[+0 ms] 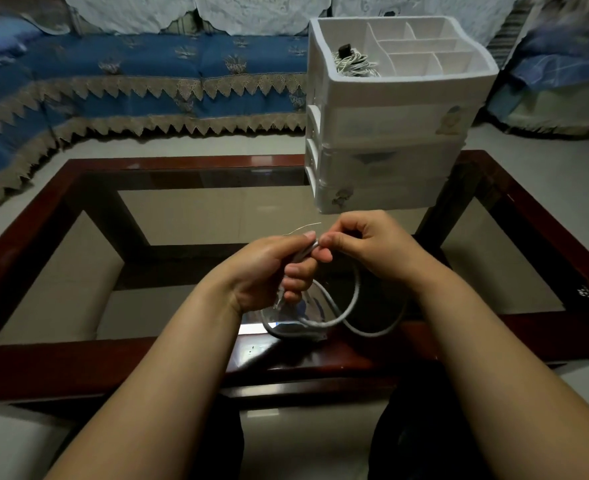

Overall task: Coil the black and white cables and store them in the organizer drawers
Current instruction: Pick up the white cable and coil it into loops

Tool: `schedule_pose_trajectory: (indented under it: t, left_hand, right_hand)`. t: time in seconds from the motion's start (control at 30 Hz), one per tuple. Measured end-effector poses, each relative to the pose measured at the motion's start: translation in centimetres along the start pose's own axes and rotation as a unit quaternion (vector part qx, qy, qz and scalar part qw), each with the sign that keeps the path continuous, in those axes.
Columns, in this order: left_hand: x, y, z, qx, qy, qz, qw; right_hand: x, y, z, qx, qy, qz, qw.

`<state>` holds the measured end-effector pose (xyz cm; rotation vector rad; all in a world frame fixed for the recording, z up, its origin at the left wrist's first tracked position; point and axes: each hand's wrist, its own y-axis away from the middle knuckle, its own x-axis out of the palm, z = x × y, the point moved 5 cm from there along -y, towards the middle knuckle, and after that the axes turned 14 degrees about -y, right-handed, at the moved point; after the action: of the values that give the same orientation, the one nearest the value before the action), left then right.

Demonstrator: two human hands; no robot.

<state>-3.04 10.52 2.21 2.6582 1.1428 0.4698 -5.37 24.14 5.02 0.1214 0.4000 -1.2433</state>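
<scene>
A white cable [353, 299] hangs in loose loops over the near edge of the table. My left hand [272, 268] grips the gathered strands, fingers curled round them. My right hand [365, 247] pinches the cable's top end right beside the left thumb. A thin wire tie [303, 228] sticks out leftward above my hands. The white organizer [390, 109] stands at the table's far right, its drawers closed. In its open top tray lies a coiled whitish cable [353, 64] with a black plug.
The table is glass with a dark red wooden frame [78, 358]. A blue-covered sofa [140, 81] runs behind it at the left. A draped seat [559, 81] stands at the far right. My dark-clothed knees [407, 427] are below the table edge.
</scene>
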Motion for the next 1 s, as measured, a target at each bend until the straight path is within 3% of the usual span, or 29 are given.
schedule_pose_trajectory:
  t: [0.17,0.3,0.47,0.63,0.73,0.8,0.87,0.93,1.0]
  left_hand:
    - [-0.6,0.2,-0.4,0.027,0.002,-0.015,1.000]
    - [0.0,0.1,-0.4,0.053,0.061,-0.008,0.997]
    - [0.3,-0.1,-0.7,0.087,0.189,0.115,0.971]
    - [-2.0,0.5,-1.9,0.188,0.267,0.028,0.945]
    - [-2.7,0.3,-1.8,0.215,0.292,-0.060,0.930]
    - [-2.7,0.2,-1.8,0.228,0.301,-0.100,0.921]
    - [-2.9,0.5,-2.0,0.242,0.287,-0.137,0.917]
    - [-2.7,0.8,-2.4,0.251,0.230,-0.176,0.924]
    - [-2.1,1.0,-2.6,0.250,0.133,-0.216,0.934]
  right_hand:
    - [-1.5,0.2,0.7,-0.047,-0.006,-0.076,0.996]
    - [-0.8,0.0,0.3,-0.039,-0.015,-0.051,0.998]
    - [1.1,-0.2,-1.3,0.088,-0.189,-0.048,0.977]
    - [3.0,0.5,-2.7,0.226,-0.332,-0.030,0.915]
    - [4.1,1.0,-3.0,0.233,-0.404,-0.114,0.877]
    - [3.6,1.1,-2.9,0.176,-0.293,-0.195,0.919]
    - [3.0,1.1,-2.2,0.095,-0.096,-0.223,0.965]
    - [3.3,1.1,-1.6,0.078,0.042,-0.186,0.979]
    - [4.3,1.0,-1.3,0.099,0.081,-0.119,0.985]
